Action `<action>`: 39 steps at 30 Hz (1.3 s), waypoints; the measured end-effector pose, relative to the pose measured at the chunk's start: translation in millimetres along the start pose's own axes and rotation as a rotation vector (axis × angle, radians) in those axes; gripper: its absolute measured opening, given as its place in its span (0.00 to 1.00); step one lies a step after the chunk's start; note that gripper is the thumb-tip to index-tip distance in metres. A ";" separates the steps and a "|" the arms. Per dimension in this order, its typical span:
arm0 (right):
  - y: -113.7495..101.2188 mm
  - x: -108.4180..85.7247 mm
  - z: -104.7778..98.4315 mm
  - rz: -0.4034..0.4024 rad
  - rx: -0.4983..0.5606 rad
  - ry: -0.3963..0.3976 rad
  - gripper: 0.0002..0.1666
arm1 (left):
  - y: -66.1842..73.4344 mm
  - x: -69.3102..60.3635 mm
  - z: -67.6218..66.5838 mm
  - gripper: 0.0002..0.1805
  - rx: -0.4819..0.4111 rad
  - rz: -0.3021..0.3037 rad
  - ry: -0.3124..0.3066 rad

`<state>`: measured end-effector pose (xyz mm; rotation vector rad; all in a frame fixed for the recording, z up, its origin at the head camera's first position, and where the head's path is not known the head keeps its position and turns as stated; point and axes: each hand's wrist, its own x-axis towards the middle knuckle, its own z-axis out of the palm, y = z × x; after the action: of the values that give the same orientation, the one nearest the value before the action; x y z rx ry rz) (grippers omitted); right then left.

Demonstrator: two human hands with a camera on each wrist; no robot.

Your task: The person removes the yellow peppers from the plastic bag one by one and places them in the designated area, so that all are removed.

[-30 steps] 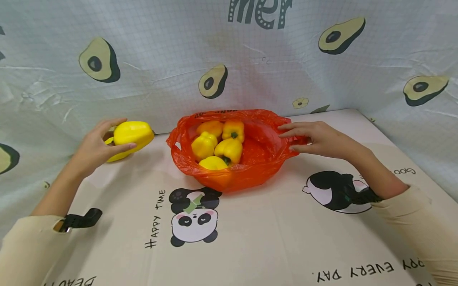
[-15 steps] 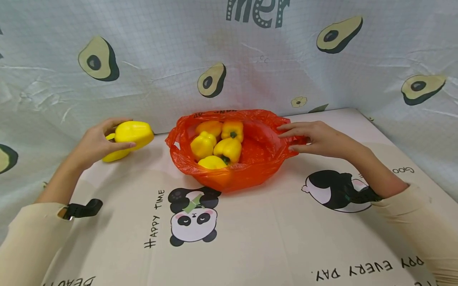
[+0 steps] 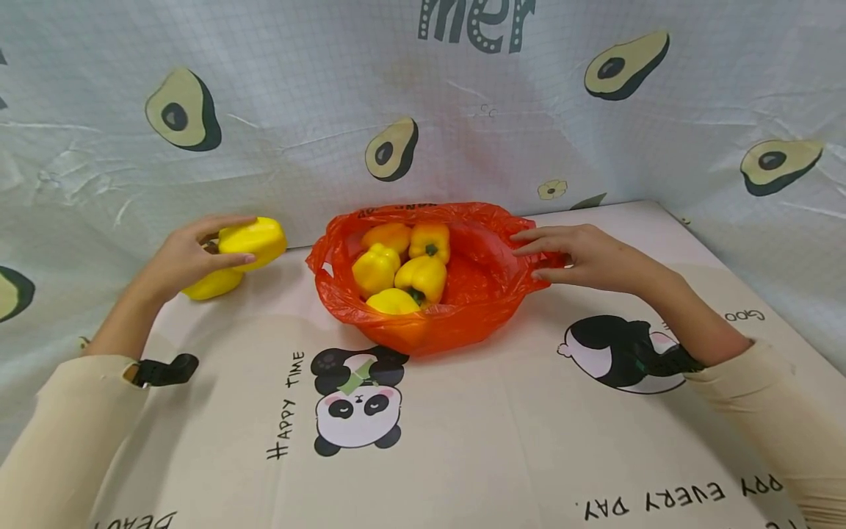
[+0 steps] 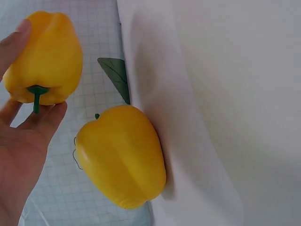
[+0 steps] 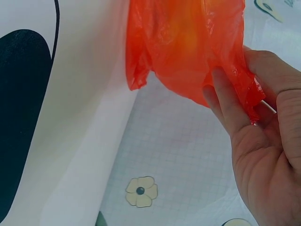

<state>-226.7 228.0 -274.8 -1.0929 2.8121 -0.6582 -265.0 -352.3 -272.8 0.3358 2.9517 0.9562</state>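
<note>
My left hand (image 3: 180, 258) grips a yellow bell pepper (image 3: 254, 241) between thumb and fingers, left of the red plastic bag (image 3: 436, 334). In the left wrist view the held pepper (image 4: 47, 61) has its green stem toward the palm side. A second yellow pepper (image 3: 213, 285) lies on the table beneath that hand, apart from the held one in the left wrist view. Several yellow and orange peppers (image 3: 423, 278) sit inside the open bag. My right hand (image 3: 588, 257) holds the bag's right rim, its fingers and thumb on either side of the plastic (image 5: 235, 80).
The table (image 3: 463, 433) has a light cover with printed pandas and lettering. Behind it stands a pale sheet (image 3: 284, 88) with printed avocados, close behind the bag.
My left hand has moved slightly right with its pepper, lifting it a little off the second pepper, which now shows lower left. The right hand and bag have stayed put.
</note>
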 end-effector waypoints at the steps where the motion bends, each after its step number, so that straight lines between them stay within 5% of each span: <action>1: 0.0 0.0 -0.1 0.000 -0.001 0.000 0.26 | -0.2 1.2 -0.4 0.38 -0.003 -0.003 -0.008; 9: 0.0 0.8 -2.4 -0.003 0.013 -0.010 0.26 | -1.1 11.2 -2.7 0.41 -0.023 -0.025 -0.111; 16: -1.0 1.3 -4.6 0.003 0.023 -0.023 0.26 | -4.4 21.2 -2.2 0.43 0.067 0.002 -0.170; 23: -2.0 1.5 -6.5 -0.004 0.030 -0.030 0.26 | -11.6 28.3 0.2 0.46 0.124 -0.037 -0.198; 39: 0.9 0.3 1.6 0.000 0.014 -0.021 0.25 | -23.3 23.5 -5.8 0.44 0.212 -0.017 -0.255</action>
<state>-227.2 227.8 -276.6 -1.0911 2.7859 -0.6615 -293.1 -369.1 -280.6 0.4034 2.8165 0.5509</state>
